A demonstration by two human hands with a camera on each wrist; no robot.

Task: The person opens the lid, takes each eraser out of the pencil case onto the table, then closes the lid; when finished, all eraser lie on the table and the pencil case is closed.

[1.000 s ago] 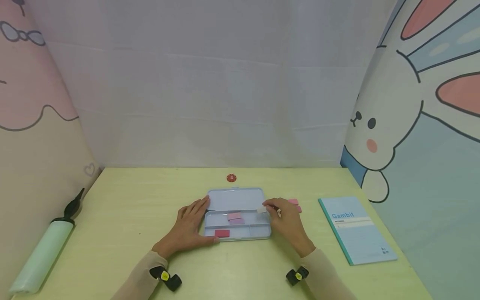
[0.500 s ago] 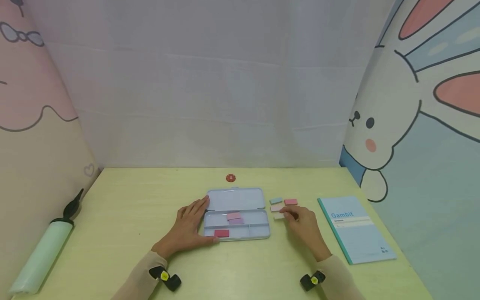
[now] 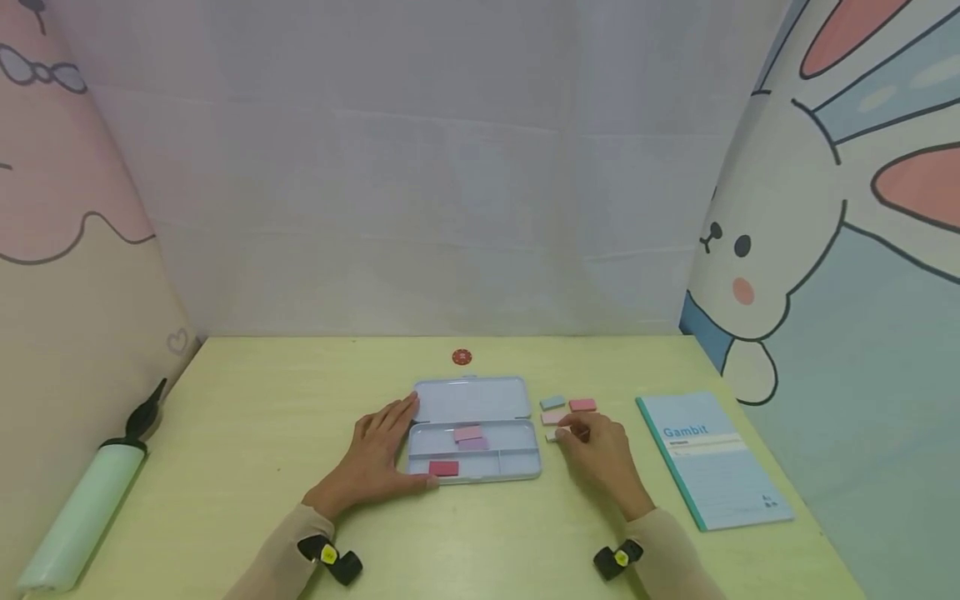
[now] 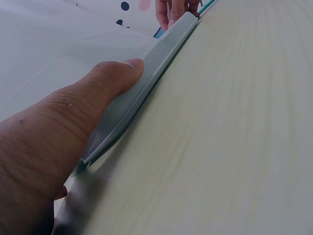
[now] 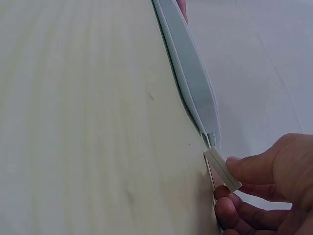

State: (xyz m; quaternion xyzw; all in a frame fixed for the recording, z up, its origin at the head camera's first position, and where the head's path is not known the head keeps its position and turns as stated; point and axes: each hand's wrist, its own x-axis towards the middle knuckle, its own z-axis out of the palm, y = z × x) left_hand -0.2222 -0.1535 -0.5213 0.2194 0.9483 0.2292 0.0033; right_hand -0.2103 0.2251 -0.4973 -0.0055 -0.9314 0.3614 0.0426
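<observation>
A pale blue hinged case (image 3: 519, 437) lies with its lid (image 3: 472, 398) folded back. My left hand (image 3: 375, 454) rests along its left side, fingers spread near the hinge and thumb on the front edge. Inside are a light pink piece (image 3: 467, 432), a lilac piece (image 3: 473, 445) and a deep pink piece (image 3: 444, 468). Right of the case, my right hand (image 3: 603, 454) pinches a small cream rectangular block (image 5: 222, 170) between thumb and fingers. Beside it lie a pale blue block (image 3: 552, 402), a pale pink block (image 3: 553, 416) and a brighter pink block (image 3: 582, 405).
A blue notebook (image 3: 712, 467) lies to the right. Behind the case is a red round chip (image 3: 462, 357). A mint-green hand pump (image 3: 93, 508) with a black nozzle lies along the left edge of the table (image 3: 247, 400). Curtains stand around the table.
My right hand has moved right with the cream block, from over the case's right edge to the table, then slightly left. The blocks behind it have come into view. My left hand stays put.
</observation>
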